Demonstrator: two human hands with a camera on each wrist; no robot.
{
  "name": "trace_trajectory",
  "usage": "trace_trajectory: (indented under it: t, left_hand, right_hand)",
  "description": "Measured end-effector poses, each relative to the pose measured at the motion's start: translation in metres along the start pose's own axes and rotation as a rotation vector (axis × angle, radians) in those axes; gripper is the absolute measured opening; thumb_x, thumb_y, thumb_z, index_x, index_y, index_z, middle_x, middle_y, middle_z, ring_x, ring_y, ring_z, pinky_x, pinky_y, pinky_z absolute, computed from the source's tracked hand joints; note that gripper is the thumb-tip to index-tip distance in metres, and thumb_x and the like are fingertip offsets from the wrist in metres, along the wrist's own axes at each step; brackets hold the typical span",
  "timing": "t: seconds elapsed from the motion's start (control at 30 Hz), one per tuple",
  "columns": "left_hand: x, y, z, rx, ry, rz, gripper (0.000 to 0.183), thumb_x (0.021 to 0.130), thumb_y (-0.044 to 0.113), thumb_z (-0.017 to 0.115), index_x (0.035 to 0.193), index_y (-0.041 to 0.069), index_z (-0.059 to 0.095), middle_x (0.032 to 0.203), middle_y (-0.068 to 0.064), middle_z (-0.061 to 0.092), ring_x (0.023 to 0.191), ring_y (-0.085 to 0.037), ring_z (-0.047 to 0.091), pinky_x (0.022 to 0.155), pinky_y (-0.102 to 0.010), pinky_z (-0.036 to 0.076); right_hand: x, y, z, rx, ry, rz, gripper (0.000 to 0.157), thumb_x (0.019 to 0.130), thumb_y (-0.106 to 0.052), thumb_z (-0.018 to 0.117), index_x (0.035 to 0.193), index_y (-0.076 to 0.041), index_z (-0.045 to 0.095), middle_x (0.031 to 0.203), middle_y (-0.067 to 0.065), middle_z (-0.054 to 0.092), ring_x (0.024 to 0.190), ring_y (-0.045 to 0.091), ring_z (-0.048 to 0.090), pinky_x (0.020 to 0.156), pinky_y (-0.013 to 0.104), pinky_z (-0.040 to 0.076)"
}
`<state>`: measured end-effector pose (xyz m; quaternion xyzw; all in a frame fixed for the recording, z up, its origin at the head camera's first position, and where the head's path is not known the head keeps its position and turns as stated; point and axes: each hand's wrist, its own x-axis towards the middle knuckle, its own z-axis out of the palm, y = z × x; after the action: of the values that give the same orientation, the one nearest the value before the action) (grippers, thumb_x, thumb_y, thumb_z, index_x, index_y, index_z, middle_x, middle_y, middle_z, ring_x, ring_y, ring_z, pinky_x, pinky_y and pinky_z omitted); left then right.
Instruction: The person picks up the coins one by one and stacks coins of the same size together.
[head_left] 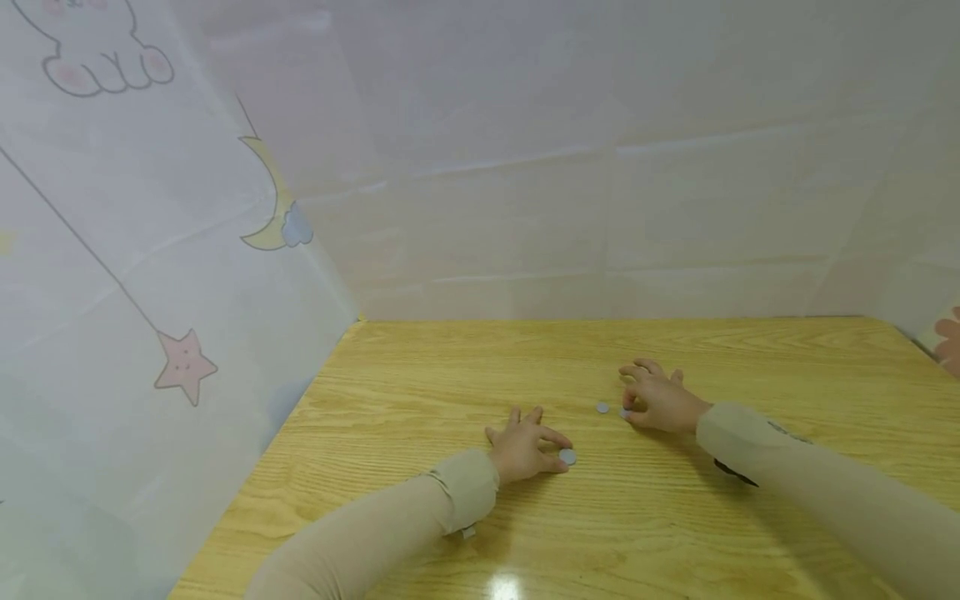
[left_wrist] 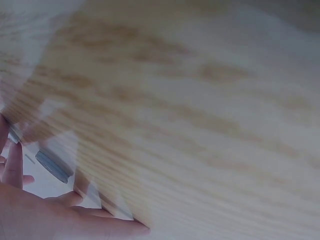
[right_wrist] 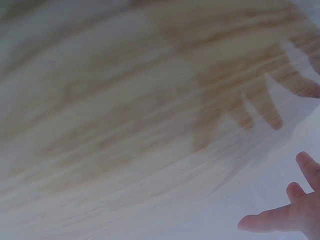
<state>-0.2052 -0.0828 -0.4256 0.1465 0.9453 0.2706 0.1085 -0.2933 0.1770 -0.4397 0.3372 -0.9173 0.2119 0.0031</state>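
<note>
My left hand (head_left: 521, 450) pinches a small round grey disc (head_left: 567, 457) between thumb and index fingertips, low at the tabletop, with the other fingers spread. Farther right, my right hand (head_left: 663, 403) has thumb and index finger closed on another grey disc (head_left: 625, 413), mostly hidden by the fingertips. A third disc (head_left: 602, 408) lies flat on the wood just left of that hand. In the left wrist view a grey disc (left_wrist: 52, 166) shows its thick edge near the left fingers. Only some fingers of the right hand (right_wrist: 300, 212) enter the right wrist view, without a disc.
The wooden table (head_left: 420, 358) reaches back to a pale hanging sheet (head_left: 480, 208). Another sheet with a printed moon, star and animal (head_left: 150, 250) stands along its left side. Light glares off the table's front.
</note>
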Motion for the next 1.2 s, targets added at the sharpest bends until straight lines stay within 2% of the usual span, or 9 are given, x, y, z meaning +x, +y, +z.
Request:
trace_trajectory:
  t: [0.47, 0.97, 1.2]
  left_hand:
    - [-0.002, 0.001, -0.001, 0.01, 0.007, 0.012, 0.032, 0.081, 0.033, 0.077, 0.111, 0.022, 0.074, 0.152, -0.021, 0.034, 0.139, -0.055, 0.016, 0.092, -0.084, 0.011]
    - [-0.003, 0.004, -0.003, 0.008, 0.004, 0.009, 0.032, 0.081, 0.032, 0.077, 0.11, 0.021, 0.074, 0.152, -0.022, 0.034, 0.139, -0.055, 0.017, 0.093, -0.083, 0.01]
    - [-0.002, 0.002, -0.002, 0.019, 0.003, 0.007, 0.031, 0.082, 0.033, 0.077, 0.111, 0.022, 0.074, 0.152, -0.021, 0.034, 0.139, -0.054, 0.017, 0.094, -0.083, 0.01]
  right_hand:
    - [-0.006, -0.005, -0.003, 0.032, 0.011, -0.012, 0.021, 0.085, -0.013, 0.075, 0.07, -0.02, 0.062, 0.137, 0.033, 0.045, 0.133, 0.056, 0.018, 0.08, 0.09, 0.006]
    - [-0.011, -0.018, -0.005, -0.018, 0.02, -0.048, 0.021, 0.082, -0.014, 0.077, 0.07, -0.022, 0.062, 0.134, 0.03, 0.048, 0.13, 0.055, 0.025, 0.079, 0.089, 0.011]
    - [-0.014, -0.018, -0.003, 0.004, 0.012, -0.047, 0.023, 0.084, -0.013, 0.076, 0.071, -0.024, 0.06, 0.137, 0.028, 0.046, 0.132, 0.053, 0.023, 0.083, 0.089, 0.008]
